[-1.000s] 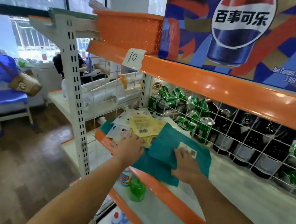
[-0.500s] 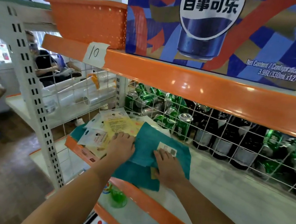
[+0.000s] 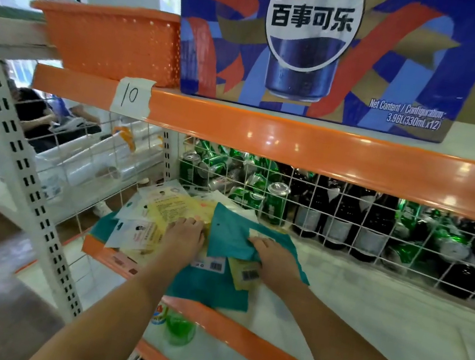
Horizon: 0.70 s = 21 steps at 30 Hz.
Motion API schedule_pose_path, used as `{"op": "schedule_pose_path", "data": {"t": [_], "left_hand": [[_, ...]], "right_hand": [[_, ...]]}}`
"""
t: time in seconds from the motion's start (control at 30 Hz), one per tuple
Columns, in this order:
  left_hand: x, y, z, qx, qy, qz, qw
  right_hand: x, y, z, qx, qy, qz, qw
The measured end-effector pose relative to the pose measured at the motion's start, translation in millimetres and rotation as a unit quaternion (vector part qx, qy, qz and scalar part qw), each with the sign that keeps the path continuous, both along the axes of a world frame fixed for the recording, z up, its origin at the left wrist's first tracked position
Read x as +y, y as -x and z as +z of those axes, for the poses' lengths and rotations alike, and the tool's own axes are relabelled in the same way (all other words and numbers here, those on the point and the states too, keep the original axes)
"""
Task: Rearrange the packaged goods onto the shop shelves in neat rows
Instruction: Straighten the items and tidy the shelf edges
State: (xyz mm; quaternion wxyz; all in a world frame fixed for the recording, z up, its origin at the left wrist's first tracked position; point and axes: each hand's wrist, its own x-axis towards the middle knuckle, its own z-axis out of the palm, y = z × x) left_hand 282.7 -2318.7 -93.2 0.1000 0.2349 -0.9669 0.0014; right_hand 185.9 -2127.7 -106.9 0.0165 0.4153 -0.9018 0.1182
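Head view, left hand [image 3: 185, 235] flat on yellow packets [image 3: 176, 207], right hand [image 3: 275, 259] gripping teal packet [image 3: 231, 228]

Seated person [image 3: 33, 116] behind rack (face hidden).

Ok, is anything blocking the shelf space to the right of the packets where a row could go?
Nothing visible does. The white shelf lies bare to the right of the right hand and teal packet. The cans and bottles sit behind the wire grid, off the shelf surface.
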Motion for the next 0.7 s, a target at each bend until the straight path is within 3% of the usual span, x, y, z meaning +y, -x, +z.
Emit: {"op": "schedule_pose_path", "data": {"t": [0.23, 0.4, 0.7], "left_hand": [[15, 9, 8, 0.006, 0.014, -0.011, 1.000], [23, 9, 12, 0.021, 0.001, -0.059, 0.998], [28, -7, 23, 0.027, 0.011, -0.106, 0.994]], "right_hand": [[16, 10, 19, 0.030, 0.062, -0.054, 0.996], [25, 10, 41, -0.012, 0.152, -0.130, 0.980], [41, -24, 66, -0.121, 0.380, -0.266, 0.878]]}}
